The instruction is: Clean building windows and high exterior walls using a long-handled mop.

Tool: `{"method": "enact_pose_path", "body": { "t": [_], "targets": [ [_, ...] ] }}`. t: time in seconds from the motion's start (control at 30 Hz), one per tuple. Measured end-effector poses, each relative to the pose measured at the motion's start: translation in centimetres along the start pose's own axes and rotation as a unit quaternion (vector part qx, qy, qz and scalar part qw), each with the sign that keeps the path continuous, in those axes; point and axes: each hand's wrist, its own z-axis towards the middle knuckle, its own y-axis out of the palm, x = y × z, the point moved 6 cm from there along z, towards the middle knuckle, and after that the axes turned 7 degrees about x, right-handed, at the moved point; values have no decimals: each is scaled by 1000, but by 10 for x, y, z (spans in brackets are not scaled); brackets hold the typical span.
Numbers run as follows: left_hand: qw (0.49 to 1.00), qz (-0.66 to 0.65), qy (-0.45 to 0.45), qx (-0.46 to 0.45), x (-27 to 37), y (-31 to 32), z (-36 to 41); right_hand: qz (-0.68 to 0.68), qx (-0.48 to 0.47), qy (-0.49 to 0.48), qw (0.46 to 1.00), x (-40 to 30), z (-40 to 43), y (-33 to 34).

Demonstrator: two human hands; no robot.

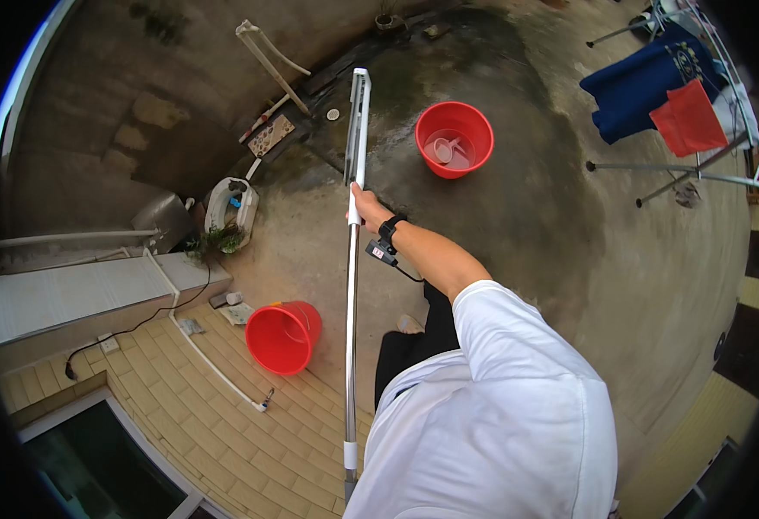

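My right hand (367, 209) is closed around the white upper sleeve of a long metal pole (351, 311), just below a narrow white head (362, 123) that looks like a flat mop's. The pole runs down beside my white shirt and leaves the bottom of the picture. My left hand is out of view. Beyond my right hand, to the right, a red plastic bucket (424, 146) stands on the wet concrete, with a light-coloured dipper (443, 150) in shallow water. Another red bucket (279, 338) is at the lower left by the tiled wall, its inside facing me.
A metal rack (661, 170) with blue and red cloths stands at the right. At the left are a white planter-like basin (247, 211), a standing pipe (274, 68), a floor drain (332, 115) and a wall tap (268, 399). A black cable (159, 311) hangs along the wall.
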Motion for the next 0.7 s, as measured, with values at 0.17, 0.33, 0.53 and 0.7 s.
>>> {"method": "enact_pose_path", "body": {
  "t": [0.17, 0.33, 0.53, 0.7],
  "targets": [
    [997, 56, 58, 5, -13, -2, 19, -38, 24, -90, 995, 32, -16, -1],
    [992, 104, 66, 22, -60, -18, 4, -48, 31, -100, 993, 78, -68, -1],
    [979, 198, 29, 48, -142, -55, -45, -59, 84, -72, 992, 176, -99, -34],
    [950, 303, -21, 63, -227, -73, -83, -55, 75, -50, 994, 261, -115, -90]
  ]
}}
